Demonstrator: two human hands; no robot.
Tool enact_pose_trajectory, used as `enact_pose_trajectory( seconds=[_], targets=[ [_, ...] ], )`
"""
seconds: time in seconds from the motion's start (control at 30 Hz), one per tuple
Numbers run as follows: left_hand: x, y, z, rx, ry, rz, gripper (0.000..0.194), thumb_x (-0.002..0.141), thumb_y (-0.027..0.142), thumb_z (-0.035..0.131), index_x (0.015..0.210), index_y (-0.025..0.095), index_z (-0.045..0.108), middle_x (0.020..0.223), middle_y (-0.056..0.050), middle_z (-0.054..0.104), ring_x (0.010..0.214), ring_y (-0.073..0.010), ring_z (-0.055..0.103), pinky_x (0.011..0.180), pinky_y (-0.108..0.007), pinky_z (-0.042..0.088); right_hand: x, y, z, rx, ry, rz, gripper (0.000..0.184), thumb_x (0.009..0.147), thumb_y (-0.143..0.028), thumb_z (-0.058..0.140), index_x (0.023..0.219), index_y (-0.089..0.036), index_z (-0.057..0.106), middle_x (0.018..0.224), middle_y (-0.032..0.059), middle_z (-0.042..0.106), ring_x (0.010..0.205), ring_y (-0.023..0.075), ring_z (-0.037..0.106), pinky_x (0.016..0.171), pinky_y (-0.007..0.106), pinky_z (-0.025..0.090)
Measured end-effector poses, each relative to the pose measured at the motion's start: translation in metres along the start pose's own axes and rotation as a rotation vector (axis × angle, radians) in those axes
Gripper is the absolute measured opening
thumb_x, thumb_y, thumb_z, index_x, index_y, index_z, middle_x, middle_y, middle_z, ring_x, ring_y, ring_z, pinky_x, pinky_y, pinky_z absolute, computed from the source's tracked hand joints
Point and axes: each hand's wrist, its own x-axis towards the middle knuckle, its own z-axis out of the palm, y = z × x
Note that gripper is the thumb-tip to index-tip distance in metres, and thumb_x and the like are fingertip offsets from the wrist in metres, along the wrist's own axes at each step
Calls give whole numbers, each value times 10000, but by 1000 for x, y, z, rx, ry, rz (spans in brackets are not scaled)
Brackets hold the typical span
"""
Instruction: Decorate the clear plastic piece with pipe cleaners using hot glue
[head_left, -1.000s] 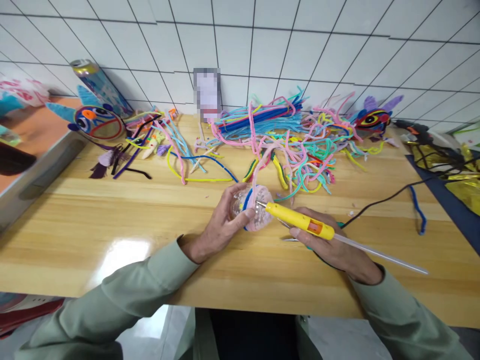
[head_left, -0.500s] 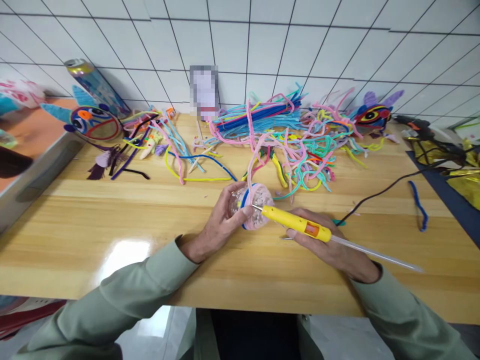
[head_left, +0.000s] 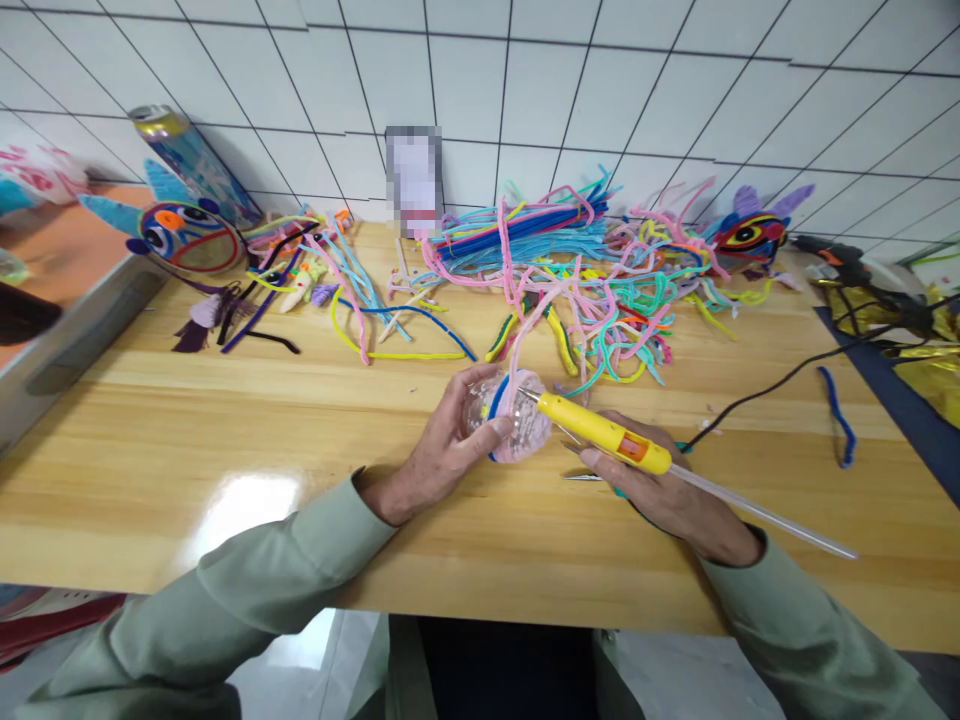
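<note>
In the middle of the table, my left hand [head_left: 450,435] grips a rounded clear plastic piece [head_left: 535,440] by its side, thumb across the front. A blue pipe cleaner [head_left: 496,402] rings the piece. Beside it runs a pink pipe cleaner [head_left: 529,325], its loose length rising toward the back. My right hand [head_left: 664,485] is closed around a yellow glue gun [head_left: 600,430], whose metal nozzle is at the pink pipe cleaner by my left thumb. A clear glue stick [head_left: 765,510] sticks out of its rear. Under my right hand, a pointed metal tool [head_left: 583,477] lies partly hidden.
Pliers [head_left: 561,340] with yellow-green handles lie beyond, beside tangled pipe cleaners [head_left: 622,320]. A bundle of pipe cleaners [head_left: 517,235] stands by the tiled wall. Decorated masks [head_left: 191,238] and a can [head_left: 196,165] are left. A black cord [head_left: 780,372] crosses the right side.
The glue gun and the plastic piece have shifted slightly right in view. The nozzle sits a little higher on the piece, and more of the metal tool under my right hand shows.
</note>
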Motion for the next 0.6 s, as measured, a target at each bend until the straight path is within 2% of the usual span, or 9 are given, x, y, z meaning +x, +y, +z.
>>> enact_pose_trajectory(
  seconds=[0.13, 0.27, 0.43, 0.6],
  targets=[
    [0, -1, 1, -16, -11, 9, 600, 995, 533, 752, 1473, 259, 516, 1413, -103, 675, 1290, -290, 660, 1111, -448, 563, -2, 1, 0, 0, -22, 3, 252, 1026, -444, 673, 1131, -234, 763, 964, 42, 794, 806, 214, 729, 719, 340, 623],
    [0, -2, 1, -5, 2, -2, 615, 984, 532, 765, 1474, 253, 520, 1462, -109, 650, 1342, -301, 633, 1153, -461, 538, -3, 2, 0, -22, -11, -24, 259, 1038, -447, 664, 1174, -249, 759, 1006, 42, 817, 822, 213, 745, 720, 337, 624],
    [0, -3, 1, -10, 5, -20, 629, 974, 553, 769, 1469, 252, 526, 1446, -112, 653, 1322, -305, 635, 1134, -463, 544, -3, 1, 2, -70, 7, -53, 200, 1034, -421, 675, 1101, -251, 754, 950, 28, 799, 783, 197, 725, 700, 324, 589],
    [1, -2, 1, -17, 1, -12, 611, 986, 543, 760, 1466, 248, 523, 1434, -104, 658, 1316, -290, 637, 1130, -448, 548, -3, -2, 0, -70, 8, -85, 189, 1047, -388, 662, 1127, -234, 738, 900, 12, 768, 744, 172, 704, 678, 302, 565]
  ],
)
